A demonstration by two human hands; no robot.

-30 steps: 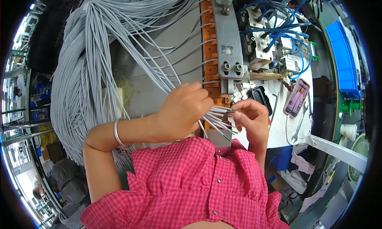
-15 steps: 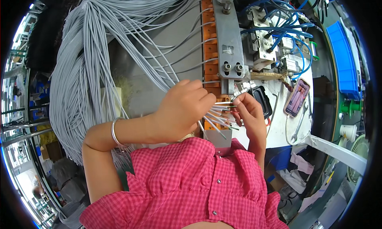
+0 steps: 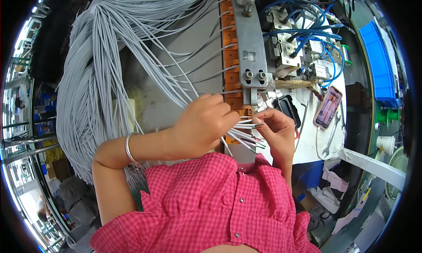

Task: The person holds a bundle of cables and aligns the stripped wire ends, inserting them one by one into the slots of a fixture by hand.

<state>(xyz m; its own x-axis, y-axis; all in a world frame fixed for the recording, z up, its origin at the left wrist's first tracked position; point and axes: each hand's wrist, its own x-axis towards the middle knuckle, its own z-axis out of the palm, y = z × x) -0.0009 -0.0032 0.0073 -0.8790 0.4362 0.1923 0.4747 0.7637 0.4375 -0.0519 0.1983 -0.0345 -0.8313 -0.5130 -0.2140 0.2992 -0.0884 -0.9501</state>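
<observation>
My left hand [image 3: 206,121] is closed around a bunch of grey cables [image 3: 173,91], which runs back to the upper left. Their stripped white ends [image 3: 241,135] fan out past its fingers to the right, tipped with thin green, red and dark wires. At those tips my right hand [image 3: 280,132] has thumb and fingers pinched on one of the wires; which one is partly hidden by the fingers. Just beyond the hands, a row of orange blocks [image 3: 230,53] has single grey cables entering from the left, beside a long steel plate [image 3: 252,46].
A large hank of grey cables [image 3: 88,94] hangs at the left. Right of the steel plate are metal fixtures [image 3: 285,46] with blue air tubes [image 3: 303,33]. A phone [image 3: 328,108], a wrench [image 3: 329,138] and a black tray [image 3: 288,110] lie on the white bench; a blue bin [image 3: 379,61] stands farther right.
The cable ends have shifted slightly and fan differently. My right fingertips have changed position among the wire tips. My left hand keeps its hold, a little lower in the view.
</observation>
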